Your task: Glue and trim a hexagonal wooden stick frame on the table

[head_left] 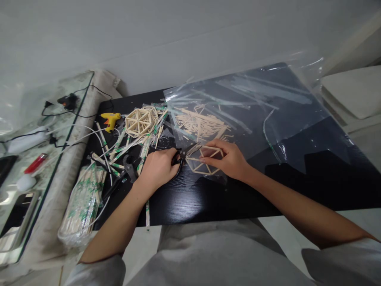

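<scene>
Frame: a small hexagon of pale sticks with inner spokes (pixel 207 168), in front of the person, over the near half of the table (pixel 178 204); whether it touches the top cannot be told.
Right hand (pixel 233 159): thumb and fingers clamped on the frame's right side.
Left hand (pixel 159 166): closed around the black handles of the scissors (pixel 183 155).
Scissors: blades pointing right, at the frame's upper left edge; whether they touch a stick cannot be told.
Between the hands: a gap, bridged by the scissors and frame.
Loose sticks (pixel 204 124): a scattered pale pile just beyond the frame, on a clear sheet (pixel 253 127) that covers much of the table's right side.
Dome (pixel 140 122): a rounded lattice of sticks, left of the pile, resting among wrapped sticks (pixel 119 143).
Glue gun (pixel 110 120): yellow, lying just left of the dome.
Pliers (pixel 130 169): dark, just beside the left wrist.
Bundle (pixel 83 198): many sticks in green-printed wrap, at the table's left edge.
Glass top (pixel 64 115): farther left, bearing a white power strip (pixel 28 140) and a red object (pixel 35 163).
</scene>
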A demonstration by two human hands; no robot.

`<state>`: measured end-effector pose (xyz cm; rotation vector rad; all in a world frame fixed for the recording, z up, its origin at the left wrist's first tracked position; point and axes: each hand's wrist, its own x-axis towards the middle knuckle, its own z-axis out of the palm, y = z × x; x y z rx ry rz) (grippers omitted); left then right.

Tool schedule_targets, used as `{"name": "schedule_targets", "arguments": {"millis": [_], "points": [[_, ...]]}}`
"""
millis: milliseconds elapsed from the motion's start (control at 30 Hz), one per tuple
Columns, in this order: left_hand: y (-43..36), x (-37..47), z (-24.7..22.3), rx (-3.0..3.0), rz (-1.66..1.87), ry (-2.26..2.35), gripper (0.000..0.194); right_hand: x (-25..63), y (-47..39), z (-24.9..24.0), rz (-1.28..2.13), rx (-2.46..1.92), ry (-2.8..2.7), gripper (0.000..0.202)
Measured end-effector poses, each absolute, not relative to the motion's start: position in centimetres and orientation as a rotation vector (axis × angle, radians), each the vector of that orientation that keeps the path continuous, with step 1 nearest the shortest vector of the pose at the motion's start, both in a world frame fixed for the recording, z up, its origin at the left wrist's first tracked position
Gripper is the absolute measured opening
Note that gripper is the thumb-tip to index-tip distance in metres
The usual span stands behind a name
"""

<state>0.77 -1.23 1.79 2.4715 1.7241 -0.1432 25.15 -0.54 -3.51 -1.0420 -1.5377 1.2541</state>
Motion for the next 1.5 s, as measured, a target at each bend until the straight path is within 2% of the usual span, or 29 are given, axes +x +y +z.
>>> {"name": "schedule_targets", "arguments": {"millis": [1100,1200,1367,1500], "points": [[-0.4,-0.7,1.9,2.5,-0.159,1.565,0.011,25.8,-0.2,-2.2,1.367,-1.111,-1.636,0.019],[-0.1,-0.9,1.4,2.47,-0.012,1.64,0.015,25.8,-0.1,-2.2,1.437,-1.112,-1.555,0.022],[0.4,-0.9,0.4,2.355,0.202,1.873,0.033,25.6,0.0,-2.6,1.525,-1.096,-1.454,0.031],[0.7,-0.9,0.0,2.323,0.28,1.954,0.036,25.6,-0.1,-2.7,1.592,-1.053,-1.388,0.044]]}}
